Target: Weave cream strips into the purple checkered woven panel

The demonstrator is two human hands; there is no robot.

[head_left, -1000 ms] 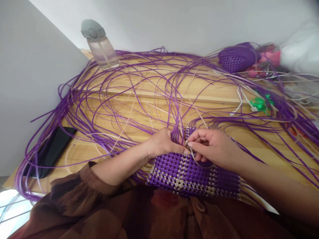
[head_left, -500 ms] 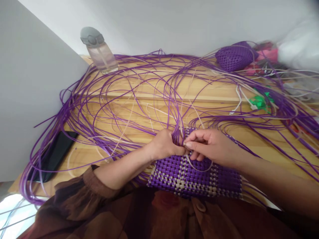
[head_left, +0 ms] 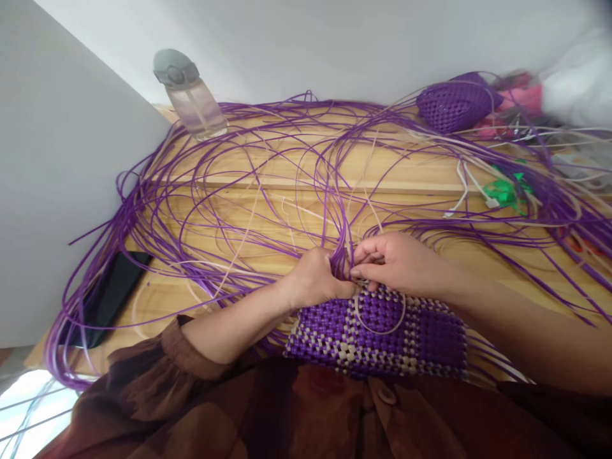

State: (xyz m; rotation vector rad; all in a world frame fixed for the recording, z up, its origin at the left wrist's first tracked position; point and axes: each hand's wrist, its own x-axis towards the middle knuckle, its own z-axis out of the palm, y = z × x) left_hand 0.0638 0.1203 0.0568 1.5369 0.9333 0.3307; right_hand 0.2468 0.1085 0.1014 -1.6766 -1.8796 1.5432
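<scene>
A purple and cream woven panel (head_left: 382, 335) lies at the near edge of the wooden table (head_left: 296, 172), against my brown clothing. My left hand (head_left: 315, 280) is closed on the panel's upper edge, gripping purple strands there. My right hand (head_left: 396, 261) pinches a cream strand (head_left: 380, 328) at the same edge; the strand makes a loop over the weave. Both hands meet fingertip to fingertip. Long purple strands (head_left: 215, 191) fan out from the panel across the table.
A clear bottle with a grey lid (head_left: 189, 95) stands at the back left. A dark phone (head_left: 108, 296) lies at the left edge. A small purple woven basket (head_left: 456, 102), green ribbon (head_left: 504, 191), white cable and clutter sit at the back right. A grey wall borders the left.
My right hand has moved up and away over the panel's top edge, pulling the cream strand so its loop now lies lower on the weave. My left hand has stayed put.
</scene>
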